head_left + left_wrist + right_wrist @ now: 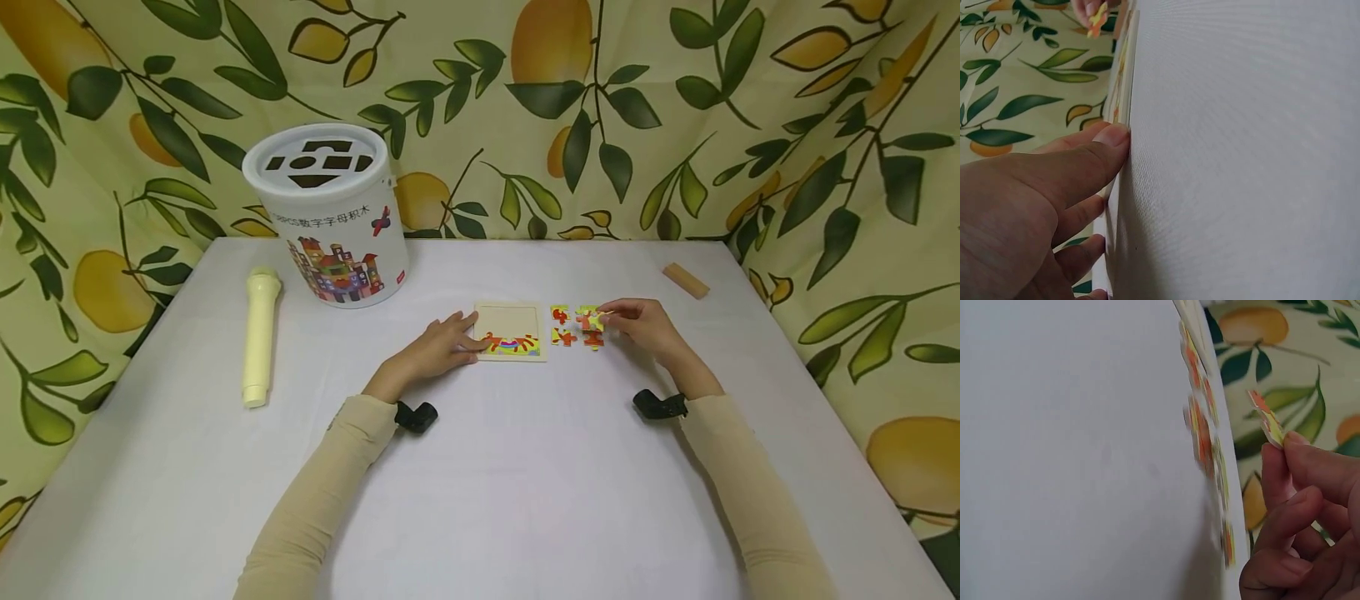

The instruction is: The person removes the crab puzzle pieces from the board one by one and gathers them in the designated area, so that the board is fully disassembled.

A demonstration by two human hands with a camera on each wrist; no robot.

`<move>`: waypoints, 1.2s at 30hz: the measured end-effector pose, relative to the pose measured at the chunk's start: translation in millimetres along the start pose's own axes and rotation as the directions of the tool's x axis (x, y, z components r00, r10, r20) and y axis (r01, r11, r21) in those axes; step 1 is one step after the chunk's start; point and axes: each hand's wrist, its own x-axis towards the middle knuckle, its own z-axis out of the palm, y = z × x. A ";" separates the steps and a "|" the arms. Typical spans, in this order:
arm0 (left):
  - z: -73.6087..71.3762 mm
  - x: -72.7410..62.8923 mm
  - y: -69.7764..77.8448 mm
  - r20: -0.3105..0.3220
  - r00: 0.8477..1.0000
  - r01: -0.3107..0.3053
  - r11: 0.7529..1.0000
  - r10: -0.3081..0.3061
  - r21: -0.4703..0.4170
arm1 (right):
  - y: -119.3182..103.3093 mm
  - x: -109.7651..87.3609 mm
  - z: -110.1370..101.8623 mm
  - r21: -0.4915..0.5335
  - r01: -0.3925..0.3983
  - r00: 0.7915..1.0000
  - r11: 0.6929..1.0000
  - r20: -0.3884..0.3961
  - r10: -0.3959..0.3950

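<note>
A square wooden puzzle tray (508, 317) lies on the table, its lower part filled with a colourful picture that has an orange animal shape. My left hand (437, 347) rests at the tray's left edge, fingers loosely extended; in the left wrist view the thumb (1112, 134) touches the near side of the rim. Between thumb and index finger, my right hand (647, 323) pinches a yellow-and-orange puzzle piece (1267, 420), raised off the table. Below and beside it several loose puzzle pieces (564, 337) lie right of the tray.
A white bucket (337, 225) with a shape-sorter lid stands at the back left. Left of it lies a pale yellow microphone-shaped toy (260, 337). A brown wooden block (686, 281) sits at the back right. Fruit-patterned cloth (465, 125) hangs behind the white table (517, 483).
</note>
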 end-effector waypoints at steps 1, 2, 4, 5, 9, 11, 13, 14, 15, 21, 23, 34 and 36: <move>-0.1 -0.1 0.1 -0.001 1.000 0.002 1.000 -0.002 -0.001 | 3.8 -2.3 -5.8 -0.007 -0.014 1.000 1.000 -0.010 0.013; -0.1 -0.1 -0.1 -0.002 1.000 0.003 1.000 -0.003 -0.002 | 7.8 -4.2 -11.1 -0.015 -0.031 0.999 0.999 -0.014 0.031; -0.2 -0.1 0.1 -0.002 1.000 0.002 1.000 -0.002 -0.005 | 16.2 -7.2 -19.7 -0.041 -0.063 0.998 0.997 -0.017 0.063; -0.2 0.0 0.1 -0.003 1.000 0.002 1.000 -0.002 -0.006 | 20.0 -8.5 -22.9 -0.052 -0.084 0.996 0.995 -0.014 0.083; -1.2 -0.7 1.0 -0.003 1.000 0.004 1.000 -0.004 -0.014 | 30.2 -9.8 -26.9 -0.109 -0.148 0.989 0.983 -0.004 0.149; -1.3 -0.9 1.3 -0.002 1.000 0.007 1.000 -0.007 -0.018 | 31.7 -9.7 -26.7 -0.127 -0.155 0.988 0.980 0.005 0.157; -1.0 -0.9 1.5 0.000 1.000 0.008 1.000 -0.009 -0.024 | 32.1 -9.4 -26.0 -0.139 -0.149 0.988 0.979 0.013 0.152; -0.7 -0.8 1.3 -0.001 1.000 0.008 1.000 -0.008 -0.023 | 32.1 -9.1 -25.5 -0.145 -0.145 0.989 0.979 0.019 0.150; -0.3 -0.8 1.2 -0.002 1.000 0.007 1.000 -0.007 -0.025 | 31.9 -8.8 -25.0 -0.152 -0.143 0.989 0.978 0.022 0.148; 0.5 -0.9 0.8 -0.016 1.000 -0.001 1.000 0.000 -0.028 | 30.1 -9.6 -22.4 -0.193 -0.134 0.990 0.972 0.023 0.141; 0.6 -1.3 0.4 -0.020 1.000 -0.001 1.000 0.001 -0.028 | 28.0 -10.8 -22.3 -0.205 -0.130 0.990 0.970 0.021 0.137; -0.5 -0.7 -0.5 -0.008 1.000 0.010 1.000 -0.010 0.001 | 21.9 -16.8 -20.3 -0.220 -0.081 0.997 0.972 -0.018 0.079; -0.3 0.3 -0.9 0.000 1.000 0.011 1.000 -0.011 0.010 | 20.0 -18.2 -19.1 -0.226 -0.055 0.998 0.973 -0.033 0.049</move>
